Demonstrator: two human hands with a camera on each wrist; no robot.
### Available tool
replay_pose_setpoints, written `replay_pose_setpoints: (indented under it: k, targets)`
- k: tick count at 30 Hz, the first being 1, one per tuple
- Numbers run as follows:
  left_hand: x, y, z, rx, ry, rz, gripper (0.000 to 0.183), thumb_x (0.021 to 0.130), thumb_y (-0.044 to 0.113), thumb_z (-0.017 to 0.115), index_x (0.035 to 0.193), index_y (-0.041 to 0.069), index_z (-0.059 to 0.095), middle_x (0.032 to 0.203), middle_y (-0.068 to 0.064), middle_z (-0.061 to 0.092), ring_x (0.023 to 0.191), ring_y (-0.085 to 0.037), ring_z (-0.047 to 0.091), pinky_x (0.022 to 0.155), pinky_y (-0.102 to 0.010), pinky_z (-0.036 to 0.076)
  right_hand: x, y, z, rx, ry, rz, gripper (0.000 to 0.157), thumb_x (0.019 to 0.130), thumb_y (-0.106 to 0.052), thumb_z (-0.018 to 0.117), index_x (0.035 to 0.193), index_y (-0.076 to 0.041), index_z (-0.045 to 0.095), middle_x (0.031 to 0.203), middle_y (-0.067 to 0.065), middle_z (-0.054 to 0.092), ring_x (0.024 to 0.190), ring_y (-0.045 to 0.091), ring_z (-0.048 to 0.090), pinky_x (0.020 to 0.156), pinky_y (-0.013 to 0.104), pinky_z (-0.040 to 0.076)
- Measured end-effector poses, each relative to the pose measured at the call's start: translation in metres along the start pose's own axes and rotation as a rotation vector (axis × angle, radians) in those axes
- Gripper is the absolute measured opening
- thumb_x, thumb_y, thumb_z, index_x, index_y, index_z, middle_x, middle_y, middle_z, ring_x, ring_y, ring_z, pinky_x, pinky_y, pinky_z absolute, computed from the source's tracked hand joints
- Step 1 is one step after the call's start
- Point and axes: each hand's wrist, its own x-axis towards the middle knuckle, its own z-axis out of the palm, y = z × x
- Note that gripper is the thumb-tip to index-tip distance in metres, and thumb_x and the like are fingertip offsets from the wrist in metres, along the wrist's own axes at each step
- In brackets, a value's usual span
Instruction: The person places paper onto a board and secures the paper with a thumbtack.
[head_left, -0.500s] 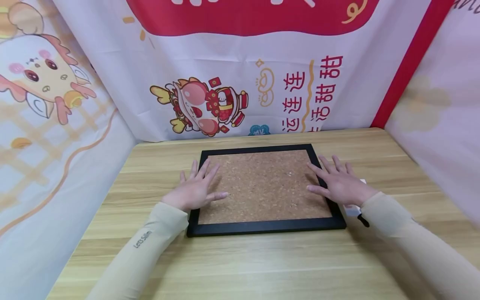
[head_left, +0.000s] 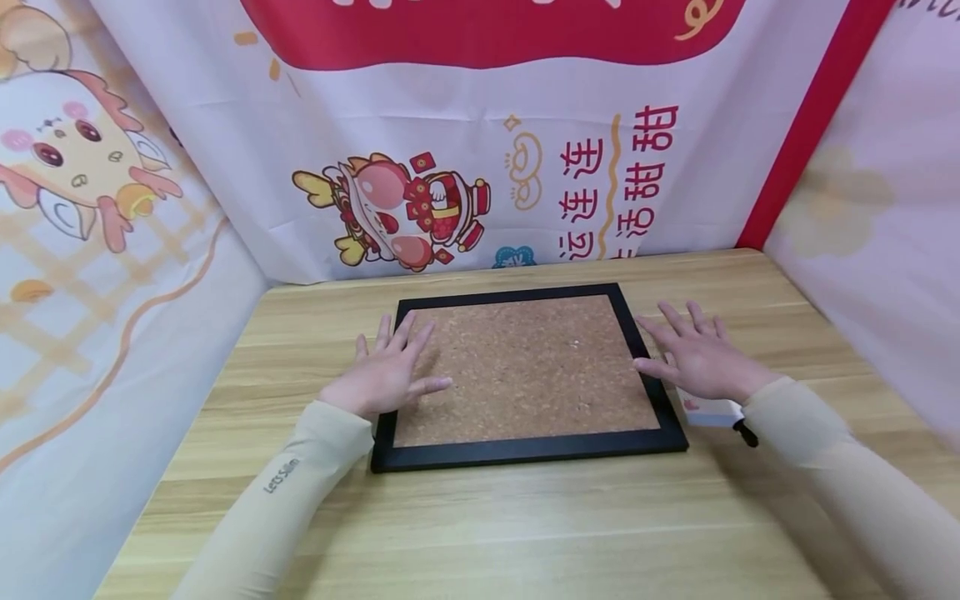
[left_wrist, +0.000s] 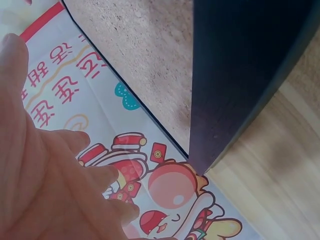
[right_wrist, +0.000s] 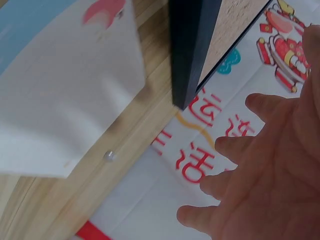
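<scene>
A cork board in a black frame lies flat on the wooden table. My left hand, fingers spread, hovers over the frame's left side with the thumb above the cork. In the left wrist view its palm shows with nothing in it. To the right of the frame is my right hand, also with spread fingers and holding nothing; its thumb tip overlaps the frame's right side. Partly under that hand a white box-like thing with a pink print lies beside the frame; the right wrist view shows its white face close up.
A small black object sticks out by the right wrist. One tiny clear, shiny piece lies on the wood. Printed cloths hang behind the table and at both sides, the back one meeting its far edge.
My right hand has moved right, off the cork and away from the frame, uncovering more of the white thing. The left hand stays nearly in place. The head view has shifted slightly.
</scene>
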Motion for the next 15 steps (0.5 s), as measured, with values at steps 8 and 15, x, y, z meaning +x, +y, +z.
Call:
replay_pose_setpoints:
  k: [8,15]
  targets:
    - [0.000,-0.004,0.000,0.004,0.005,0.014,0.095,0.090,0.073,0.046,0.161,0.028,0.003,0.165,-0.003,-0.013,0.147,-0.036,-0.020,0.107,-0.072,-0.004,-0.013,0.032,-0.005,-0.034,-0.021,0.025,0.084,0.094,-0.066,0.049,0.155,-0.011,0.032,0.157,0.034,0.015,0.135,0.068,0.001,0.097,0.082,0.005]
    - [0.000,-0.008,0.004,0.015,0.005,0.046,0.093,0.092,0.070,0.049,0.160,0.030,-0.001,0.165,-0.002,-0.014,0.147,-0.040,-0.016,0.106,-0.074,0.003,-0.021,0.065,0.002,-0.032,-0.012,-0.017,0.088,0.083,-0.054,0.073,0.145,0.000,0.044,0.148,0.038,0.030,0.130,0.071,0.014,0.096,0.081,0.016]
